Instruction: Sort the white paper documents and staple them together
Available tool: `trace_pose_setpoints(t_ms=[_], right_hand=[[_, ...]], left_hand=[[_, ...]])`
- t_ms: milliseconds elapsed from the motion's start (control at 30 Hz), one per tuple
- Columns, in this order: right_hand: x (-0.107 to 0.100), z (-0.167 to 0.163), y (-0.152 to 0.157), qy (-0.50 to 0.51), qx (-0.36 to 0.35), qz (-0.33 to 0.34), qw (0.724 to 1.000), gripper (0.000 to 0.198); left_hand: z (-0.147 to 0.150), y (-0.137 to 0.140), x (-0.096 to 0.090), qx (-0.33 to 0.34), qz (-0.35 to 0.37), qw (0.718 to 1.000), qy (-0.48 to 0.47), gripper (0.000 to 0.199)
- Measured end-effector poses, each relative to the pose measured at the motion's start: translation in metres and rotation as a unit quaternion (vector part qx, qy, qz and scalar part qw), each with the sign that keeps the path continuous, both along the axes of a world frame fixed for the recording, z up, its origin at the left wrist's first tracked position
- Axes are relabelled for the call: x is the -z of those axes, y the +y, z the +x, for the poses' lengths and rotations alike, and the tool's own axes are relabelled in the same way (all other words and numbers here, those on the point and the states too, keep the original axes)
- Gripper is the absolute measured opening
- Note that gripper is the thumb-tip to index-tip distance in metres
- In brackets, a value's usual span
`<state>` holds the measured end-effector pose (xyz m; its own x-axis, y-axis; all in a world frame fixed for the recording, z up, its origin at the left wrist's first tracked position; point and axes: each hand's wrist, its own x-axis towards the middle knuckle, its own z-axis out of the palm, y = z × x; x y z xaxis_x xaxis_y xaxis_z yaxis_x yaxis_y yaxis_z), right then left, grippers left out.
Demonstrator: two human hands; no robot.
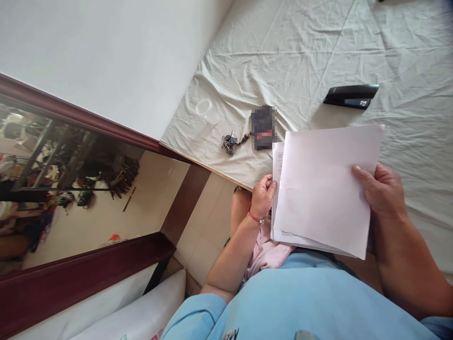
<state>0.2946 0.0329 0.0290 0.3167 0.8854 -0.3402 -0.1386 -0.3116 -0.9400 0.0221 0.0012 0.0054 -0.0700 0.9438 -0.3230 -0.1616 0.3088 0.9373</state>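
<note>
A loose stack of white paper sheets [325,189] is held between my two hands, over my lap and the table's near edge. The top sheet shows a blank side and sits askew; printed text shows on sheets under it at the left and lower edges. My left hand [264,193], with a red string bracelet at the wrist, pinches the stack's left edge. My right hand [384,186] grips the right edge, thumb on top and the other fingers underneath, hidden. Beyond the papers, a black stapler [350,96] lies on the cloth.
Pale cloth [304,56] covers the table, with wrinkles. Left of the papers lie a dark blurred-out item [263,127], a bunch of keys [230,143] and a clear plastic cup [208,112]. A white wall [106,56] and a dark red-framed mirror [88,189] stand at the left.
</note>
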Motion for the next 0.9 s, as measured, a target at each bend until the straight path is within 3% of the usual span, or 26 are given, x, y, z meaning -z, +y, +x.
trace_pose_setpoints(t_ms=[233,667,833,900], right_hand=[[0.004,-0.005,0.002,0.011,0.039,0.087,0.995,0.041],[0.0,-0.005,-0.001,-0.041,0.0,0.069,0.997,0.027],[-0.01,0.008,0.002,0.035,0.054,0.013,0.998,0.033],[-0.009,0.02,0.005,0.047,0.085,0.028,0.995,0.031]], left_hand=[[0.001,0.0,-0.001,0.002,0.004,1.0,-0.007,0.035],[0.0,0.0,0.003,0.008,0.002,1.0,0.002,0.036],[-0.002,0.0,0.003,-0.012,-0.019,1.0,0.009,0.037],[-0.002,0.0,0.002,-0.01,-0.028,1.0,-0.005,0.037]])
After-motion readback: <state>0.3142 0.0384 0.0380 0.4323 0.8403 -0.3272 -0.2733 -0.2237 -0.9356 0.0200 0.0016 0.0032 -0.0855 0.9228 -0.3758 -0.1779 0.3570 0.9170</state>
